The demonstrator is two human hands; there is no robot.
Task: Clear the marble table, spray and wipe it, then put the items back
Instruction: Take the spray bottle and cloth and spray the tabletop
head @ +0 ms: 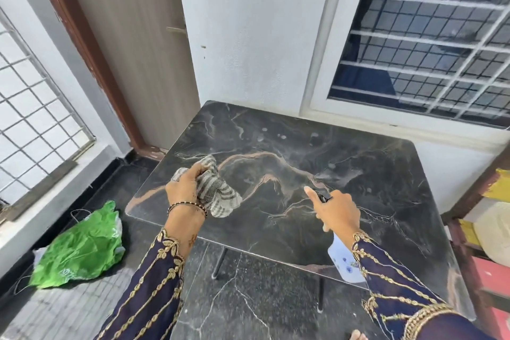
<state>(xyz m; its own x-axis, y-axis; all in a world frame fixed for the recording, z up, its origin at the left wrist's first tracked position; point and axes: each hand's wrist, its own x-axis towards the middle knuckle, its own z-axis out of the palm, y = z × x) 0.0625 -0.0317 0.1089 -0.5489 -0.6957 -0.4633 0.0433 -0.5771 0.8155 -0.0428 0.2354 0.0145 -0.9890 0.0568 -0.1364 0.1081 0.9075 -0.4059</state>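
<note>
The dark marble table [372,179] with pale and rust veins fills the middle of the view; wet droplets and a misty patch lie on its far half. My left hand [185,188] grips a bunched grey-and-white striped cloth [218,193] just above the table's left part. My right hand [335,208] holds a pale blue spray bottle [342,259] over the near right part, index finger stretched forward along the black nozzle [323,197], which points at the tabletop. Nothing else lies on the table.
A crumpled green plastic bag [80,246] lies on the dark floor left of the table. A door [132,44] and a grilled window [430,44] stand behind. A wooden shelf with yellow, white and red items [491,232] stands at the right edge.
</note>
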